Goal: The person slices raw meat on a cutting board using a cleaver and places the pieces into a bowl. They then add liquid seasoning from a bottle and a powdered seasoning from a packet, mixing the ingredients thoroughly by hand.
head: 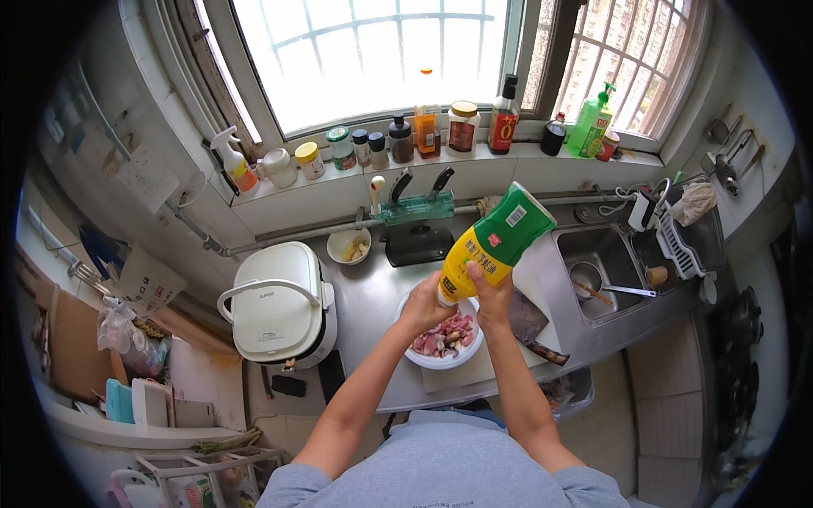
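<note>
A green and yellow plastic squeeze bottle of sauce (pixel 497 244) is tilted above a white bowl (pixel 438 364), its neck end low and its broad base up to the right. My left hand (pixel 427 303) grips the bottle at its neck. Around its yellow side closes my right hand (pixel 491 297), the thumb over the front. Cut pieces of raw meat (pixel 444 336) lie in the bowl below. The bowl stands partly on a pale cutting board (pixel 454 379). Whether sauce is flowing out is hidden by my left hand.
A cleaver (pixel 530 320) lies on the board, right of the bowl. A white rice cooker (pixel 276 305) stands left, near a small bowl of peeled pieces (pixel 349 246) and a green knife rack (pixel 416 208). The sink (pixel 600 273) at right holds a small pot. Bottles and jars line the windowsill.
</note>
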The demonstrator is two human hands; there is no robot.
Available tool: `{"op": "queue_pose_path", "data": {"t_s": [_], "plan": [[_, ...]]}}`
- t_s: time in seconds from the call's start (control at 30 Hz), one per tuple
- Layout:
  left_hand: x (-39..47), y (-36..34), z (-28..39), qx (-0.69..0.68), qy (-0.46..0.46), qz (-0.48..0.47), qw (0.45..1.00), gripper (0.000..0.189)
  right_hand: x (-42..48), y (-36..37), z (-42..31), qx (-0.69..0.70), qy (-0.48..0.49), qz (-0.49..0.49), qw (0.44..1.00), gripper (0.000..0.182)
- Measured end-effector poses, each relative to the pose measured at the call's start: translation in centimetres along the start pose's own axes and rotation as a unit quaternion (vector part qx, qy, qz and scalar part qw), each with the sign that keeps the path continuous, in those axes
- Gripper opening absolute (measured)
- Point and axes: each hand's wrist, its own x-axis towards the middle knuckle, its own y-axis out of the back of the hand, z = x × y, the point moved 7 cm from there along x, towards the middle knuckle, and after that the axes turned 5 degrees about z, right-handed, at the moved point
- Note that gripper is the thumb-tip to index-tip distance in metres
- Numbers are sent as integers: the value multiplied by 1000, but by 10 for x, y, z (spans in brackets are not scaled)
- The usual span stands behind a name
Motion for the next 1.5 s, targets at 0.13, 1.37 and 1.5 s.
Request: {"op": "queue_pose_path", "data": {"t_s": [0.13,1.37,1.5], "plan": [[-8,-3,-5,78,-63,-80,992,54,2,1,-6,10,-23,-29,999,50],[-13,43,4,-57,-50,-95,993,69,-30,-23,5,-186,-53,-311,931,71],[-13,45,6,-41,-44,-74,995,74,-24,-27,-4,-229,-15,-333,915,70]]}}
